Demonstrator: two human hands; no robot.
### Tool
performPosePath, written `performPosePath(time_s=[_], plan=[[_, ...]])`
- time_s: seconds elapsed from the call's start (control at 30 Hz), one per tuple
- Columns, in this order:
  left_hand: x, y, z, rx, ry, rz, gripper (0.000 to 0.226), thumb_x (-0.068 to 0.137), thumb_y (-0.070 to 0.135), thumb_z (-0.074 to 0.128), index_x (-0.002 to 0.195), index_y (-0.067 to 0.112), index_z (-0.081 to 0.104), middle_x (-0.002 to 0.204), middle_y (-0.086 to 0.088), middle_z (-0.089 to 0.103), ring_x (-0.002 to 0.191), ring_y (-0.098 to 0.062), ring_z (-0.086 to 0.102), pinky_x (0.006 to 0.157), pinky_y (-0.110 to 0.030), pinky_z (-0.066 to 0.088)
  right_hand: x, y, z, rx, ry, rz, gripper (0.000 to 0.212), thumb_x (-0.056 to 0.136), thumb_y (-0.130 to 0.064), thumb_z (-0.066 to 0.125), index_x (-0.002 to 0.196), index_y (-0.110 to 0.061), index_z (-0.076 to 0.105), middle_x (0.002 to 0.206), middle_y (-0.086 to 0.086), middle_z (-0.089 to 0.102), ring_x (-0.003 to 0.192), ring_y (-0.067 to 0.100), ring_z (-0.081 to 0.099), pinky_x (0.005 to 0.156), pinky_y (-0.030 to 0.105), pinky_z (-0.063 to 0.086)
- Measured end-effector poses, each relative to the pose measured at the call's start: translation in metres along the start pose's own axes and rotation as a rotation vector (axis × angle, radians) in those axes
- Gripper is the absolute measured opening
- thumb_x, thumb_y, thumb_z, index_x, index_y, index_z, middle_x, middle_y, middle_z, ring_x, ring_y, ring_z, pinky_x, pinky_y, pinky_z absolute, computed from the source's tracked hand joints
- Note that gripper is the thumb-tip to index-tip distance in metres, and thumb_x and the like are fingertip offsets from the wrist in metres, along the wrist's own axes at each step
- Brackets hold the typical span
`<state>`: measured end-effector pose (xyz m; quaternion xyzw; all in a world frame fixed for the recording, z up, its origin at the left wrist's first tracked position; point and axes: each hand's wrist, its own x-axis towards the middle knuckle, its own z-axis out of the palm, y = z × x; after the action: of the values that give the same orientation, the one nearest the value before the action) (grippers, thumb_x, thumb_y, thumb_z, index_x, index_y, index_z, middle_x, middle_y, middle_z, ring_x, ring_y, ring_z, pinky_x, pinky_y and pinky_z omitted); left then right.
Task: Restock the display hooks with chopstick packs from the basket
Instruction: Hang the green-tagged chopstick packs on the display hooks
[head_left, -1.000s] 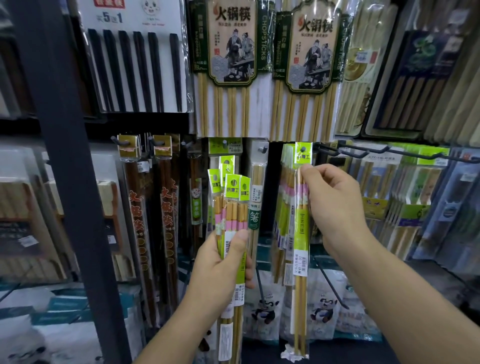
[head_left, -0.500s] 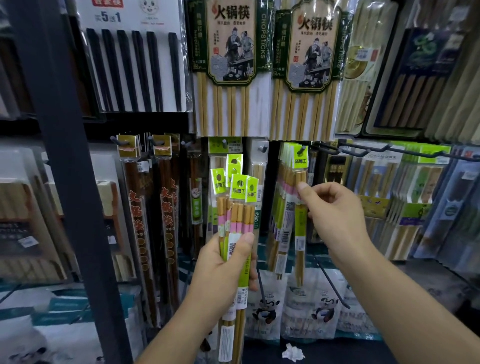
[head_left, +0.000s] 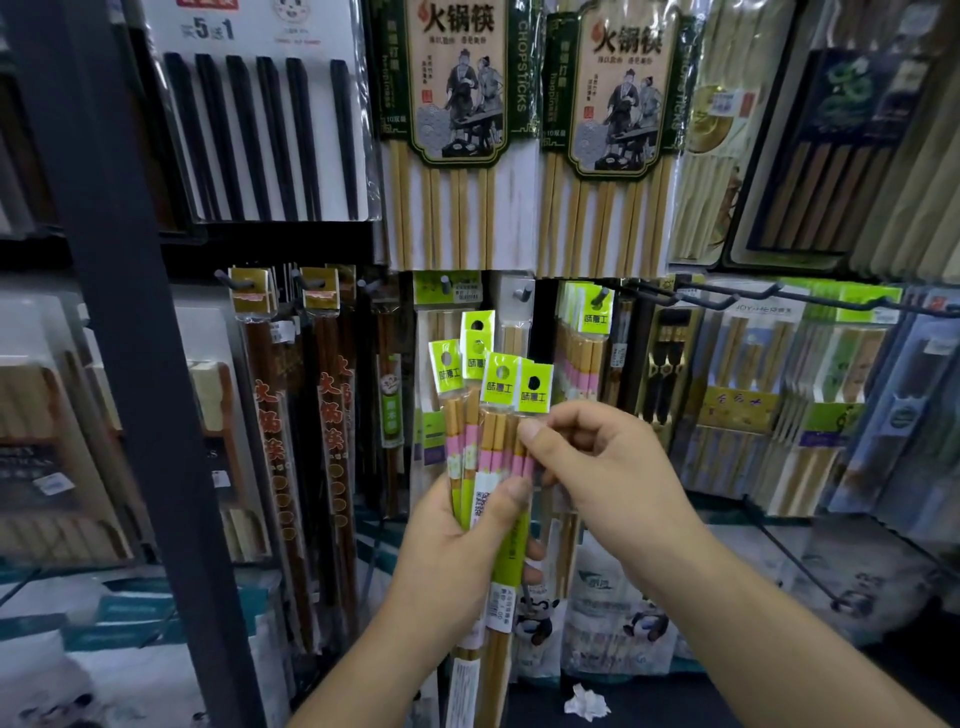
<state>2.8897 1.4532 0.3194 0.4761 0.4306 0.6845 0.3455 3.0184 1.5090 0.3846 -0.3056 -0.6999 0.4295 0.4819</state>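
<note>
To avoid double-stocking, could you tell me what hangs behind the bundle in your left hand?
Behind the bundle, two hooked packs show their tops: a green-header pack and a clear pack of pale chopsticks. The bundle and the left hand cover the rest.

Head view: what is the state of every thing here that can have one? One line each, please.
left hand, grips the bunch of packs at its middle.
right hand, pinches the rightmost pack near its top.
bunch of packs, upright, fanned, not hung.
rightmost pack, in the bunch, not hung.
hung packs, hanging on a display hook.
paper scrap, crumpled, lying below.
</note>
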Motion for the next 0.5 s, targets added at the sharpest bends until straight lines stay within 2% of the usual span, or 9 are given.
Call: performPosePath(time_s=[0.07,0.13,0.17,0.27,0.37,0.43,0.5], plan=[[0.001,-0.002,-0.003,0.066,0.029,0.040,0.025,0.081,0.054,0.066,0.089,0.032,0.072,0.080,-0.004,0.075,0.075,-0.025,0.074,0.065,-0.035,0.062,0.001,-0.002,-0.002,0.063,0.018,0.007,0.018,0.094,-0.026,0.071,0.077,-0.024,0.072,0.064,-0.004,0.064,0.061,0.006,0.059,0.054,0.016,0.046],[0.003,-0.003,-0.008,0.151,0.072,0.065,0.037,0.081,0.061,0.062,0.081,0.024,0.069,0.077,-0.004,0.073,0.074,-0.017,0.072,0.067,-0.021,0.057,0.004,-0.006,-0.006,0.106,0.069,-0.001,0.020,0.095,-0.025,0.069,0.075,-0.025,0.073,0.065,-0.005,0.065,0.060,0.004,0.059,0.052,0.013,0.044],[0.003,-0.003,-0.009,0.157,0.083,0.056,0.041,0.082,0.061,0.062,0.079,0.020,0.067,0.074,-0.006,0.072,0.071,-0.016,0.071,0.067,-0.021,0.057,0.007,-0.008,-0.009,0.107,0.107,-0.014,0.019,0.095,-0.027,0.069,0.076,-0.026,0.073,0.067,-0.003,0.065,0.060,0.005,0.058,0.052,0.013,0.044],[0.004,-0.002,-0.010,0.029,0.092,0.012,0.043,0.083,0.052,0.066,0.088,0.010,0.064,0.071,-0.018,0.064,0.067,-0.024,0.067,0.063,-0.037,0.063,0.016,-0.015,-0.018,0.091,0.196,-0.059,0.019,0.097,-0.031,0.067,0.079,-0.030,0.074,0.067,-0.002,0.059,0.062,0.009,0.052,0.054,0.019,0.043],[0.005,-0.002,-0.013,-0.006,0.080,0.021,0.041,0.085,0.050,0.065,0.093,0.010,0.063,0.068,-0.010,0.062,0.065,-0.024,0.065,0.060,-0.040,0.063,0.027,-0.024,-0.023,0.090,0.250,-0.073,0.025,0.100,-0.031,0.062,0.078,-0.031,0.075,0.061,-0.008,0.057,0.062,0.011,0.049,0.059,0.028,0.042],[0.005,-0.003,-0.014,-0.007,0.064,0.024,0.041,0.085,0.052,0.066,0.096,0.012,0.064,0.068,-0.009,0.063,0.065,-0.024,0.066,0.060,-0.040,0.063,0.035,-0.029,-0.025,0.094,0.292,-0.068,0.029,0.101,-0.030,0.061,0.075,-0.028,0.074,0.062,-0.007,0.057,0.061,0.011,0.050,0.059,0.027,0.041],[0.005,-0.004,-0.014,-0.006,0.052,0.026,0.042,0.083,0.055,0.067,0.098,0.016,0.064,0.069,-0.009,0.063,0.065,-0.025,0.066,0.060,-0.040,0.062,0.041,-0.030,-0.026,0.111,0.310,-0.056,0.033,0.101,-0.028,0.060,0.071,-0.025,0.073,0.062,-0.006,0.056,0.056,0.008,0.050,0.052,0.020,0.042]])
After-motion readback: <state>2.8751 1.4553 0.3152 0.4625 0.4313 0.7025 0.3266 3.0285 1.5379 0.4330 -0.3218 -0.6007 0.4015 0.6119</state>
